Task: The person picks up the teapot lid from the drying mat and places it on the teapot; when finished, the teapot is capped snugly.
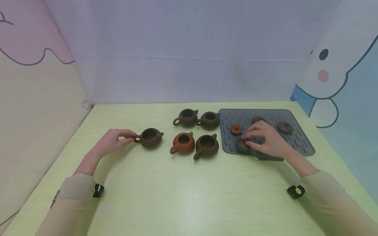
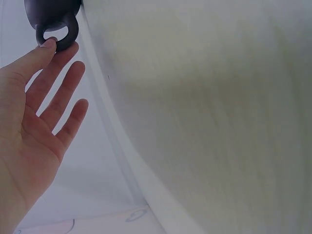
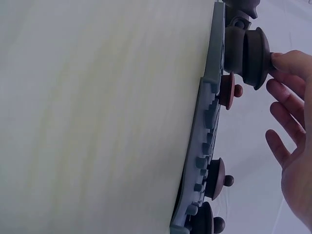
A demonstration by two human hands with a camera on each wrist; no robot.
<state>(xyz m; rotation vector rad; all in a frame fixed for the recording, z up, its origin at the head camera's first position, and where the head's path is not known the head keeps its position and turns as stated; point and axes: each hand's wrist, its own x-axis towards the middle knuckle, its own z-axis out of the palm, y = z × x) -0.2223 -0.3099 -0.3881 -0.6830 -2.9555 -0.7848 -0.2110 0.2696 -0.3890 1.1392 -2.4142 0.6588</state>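
Note:
My left hand pinches the loop handle of a dark brown lidless teapot at the left of the table. In the left wrist view, thumb and forefinger meet on that handle, and the other fingers are spread. On the right, my right hand pinches the knob of a dark brown teapot lid, tilted over the near-left part of a grey ridged mat. The right wrist view shows the held lid raised from the mat, its knob between thumb and fingertips.
Between the hands stand a reddish teapot and three dark brown ones, at front and behind, all lidless. On the mat lie a small reddish lid and dark lids, one partly hidden.

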